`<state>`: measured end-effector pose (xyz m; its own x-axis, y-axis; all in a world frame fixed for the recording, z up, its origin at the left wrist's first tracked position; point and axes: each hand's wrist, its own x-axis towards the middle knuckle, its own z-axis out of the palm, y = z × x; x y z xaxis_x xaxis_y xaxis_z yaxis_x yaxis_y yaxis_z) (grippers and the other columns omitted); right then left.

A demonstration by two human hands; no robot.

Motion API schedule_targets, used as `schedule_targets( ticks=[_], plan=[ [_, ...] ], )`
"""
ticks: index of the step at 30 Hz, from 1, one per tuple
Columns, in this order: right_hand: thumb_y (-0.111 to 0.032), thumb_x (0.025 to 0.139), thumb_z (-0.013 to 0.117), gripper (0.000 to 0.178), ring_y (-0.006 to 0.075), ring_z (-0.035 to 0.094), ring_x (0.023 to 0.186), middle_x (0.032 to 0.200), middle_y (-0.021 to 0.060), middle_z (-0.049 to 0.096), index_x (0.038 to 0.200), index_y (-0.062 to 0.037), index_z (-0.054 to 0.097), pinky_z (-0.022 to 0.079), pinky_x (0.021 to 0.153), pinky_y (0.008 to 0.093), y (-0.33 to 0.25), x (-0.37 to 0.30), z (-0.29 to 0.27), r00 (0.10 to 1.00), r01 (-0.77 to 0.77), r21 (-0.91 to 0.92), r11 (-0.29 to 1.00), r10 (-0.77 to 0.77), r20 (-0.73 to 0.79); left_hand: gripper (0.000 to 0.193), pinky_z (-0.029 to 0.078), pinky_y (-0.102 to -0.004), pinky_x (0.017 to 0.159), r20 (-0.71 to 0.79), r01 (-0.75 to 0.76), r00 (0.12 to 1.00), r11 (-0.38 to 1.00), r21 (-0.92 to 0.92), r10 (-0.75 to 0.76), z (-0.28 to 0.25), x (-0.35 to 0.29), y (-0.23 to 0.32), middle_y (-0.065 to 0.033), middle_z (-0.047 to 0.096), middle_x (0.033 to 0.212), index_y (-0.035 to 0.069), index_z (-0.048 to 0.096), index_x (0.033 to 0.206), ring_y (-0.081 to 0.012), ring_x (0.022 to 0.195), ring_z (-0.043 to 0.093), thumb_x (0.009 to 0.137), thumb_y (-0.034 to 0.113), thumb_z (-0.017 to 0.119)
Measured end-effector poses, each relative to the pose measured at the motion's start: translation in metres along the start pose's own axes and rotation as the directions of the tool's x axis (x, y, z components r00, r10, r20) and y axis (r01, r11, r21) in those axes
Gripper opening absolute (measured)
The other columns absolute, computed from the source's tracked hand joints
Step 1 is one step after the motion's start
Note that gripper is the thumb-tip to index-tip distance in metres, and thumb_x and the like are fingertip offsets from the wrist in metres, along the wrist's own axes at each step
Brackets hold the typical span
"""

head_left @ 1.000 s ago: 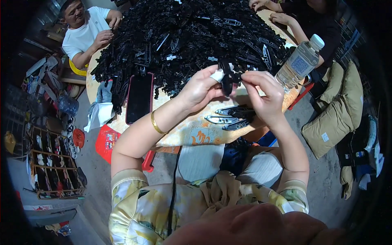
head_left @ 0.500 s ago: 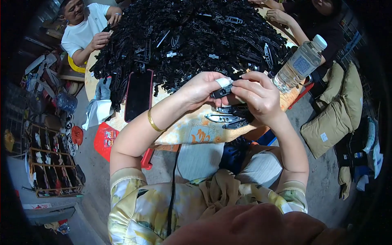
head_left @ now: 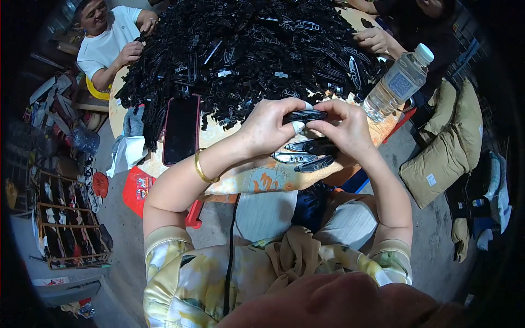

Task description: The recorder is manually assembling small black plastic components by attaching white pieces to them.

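Between my two hands is a slim black plastic piece [head_left: 305, 116] with a shiny outline, held level over the table's near edge. My left hand [head_left: 269, 124] grips its left end, finger and thumb closed on it, with white coverings on their tips. My right hand [head_left: 345, 127] pinches the right end with thumb and fingers. Just below the hands lie several similar pieces, among them a silver-outlined one [head_left: 295, 157] and a dark one [head_left: 315, 164]. The large heap of black parts [head_left: 246, 60] spreads beyond my hands.
A phone [head_left: 181, 131] lies left of my forearm, near a white cloth [head_left: 127, 154]. A clear water bottle [head_left: 398, 82] stands at the right. Two people sit across the table [head_left: 240, 183], their hands by the heap. Stuffed tan sacks [head_left: 440, 158] rest on the floor at right.
The black piece has been turned to lie level, its long side now showing. My right hand has shifted its grip to the right end, and the left fingers have spread around the piece.
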<state>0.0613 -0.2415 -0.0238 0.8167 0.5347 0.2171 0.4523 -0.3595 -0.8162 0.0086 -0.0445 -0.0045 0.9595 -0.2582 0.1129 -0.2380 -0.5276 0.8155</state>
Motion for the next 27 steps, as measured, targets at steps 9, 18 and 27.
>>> schedule_targets(
  ticks=[9,18,27],
  plan=[
    [-0.021,0.079,0.070,0.034,0.0194,0.062,0.077,0.089,0.0088,0.065,0.107,-0.0039,0.063,0.050,0.067,0.0280,0.025,0.050,-0.028,0.895,0.199,-0.617,0.762,-0.397,-0.202,0.030,0.046,-0.0370,0.084,0.080,-0.223,0.974,0.955,0.198,0.211,0.018,0.000,-0.020,-0.0176,0.062,0.096,-0.001,0.059,0.111,-0.0302,0.091,0.059,0.082,0.008,0.056],
    [-0.016,0.077,0.066,0.035,0.0271,0.057,0.082,0.086,0.0102,0.060,0.110,-0.0058,0.060,0.050,0.069,0.0352,0.037,0.076,-0.015,0.851,0.235,-0.882,0.408,-0.525,-0.017,0.034,0.048,-0.0340,0.084,0.016,-0.216,0.976,0.975,0.047,0.215,0.021,0.004,-0.021,-0.0165,0.059,0.103,-0.005,0.055,0.114,-0.0250,0.095,0.060,0.088,0.016,0.058],
    [-0.015,0.086,0.066,0.028,0.0072,0.059,0.081,0.089,0.0030,0.065,0.108,0.0016,0.060,0.048,0.072,0.0230,0.002,0.051,0.003,0.999,-0.044,0.279,0.959,0.035,0.036,0.037,0.053,-0.0224,0.077,-0.072,0.005,0.990,0.535,-0.845,-0.123,0.014,0.016,-0.020,-0.0065,0.057,0.114,0.003,0.046,0.125,-0.0104,0.095,0.059,0.090,0.006,0.057]
  ],
)
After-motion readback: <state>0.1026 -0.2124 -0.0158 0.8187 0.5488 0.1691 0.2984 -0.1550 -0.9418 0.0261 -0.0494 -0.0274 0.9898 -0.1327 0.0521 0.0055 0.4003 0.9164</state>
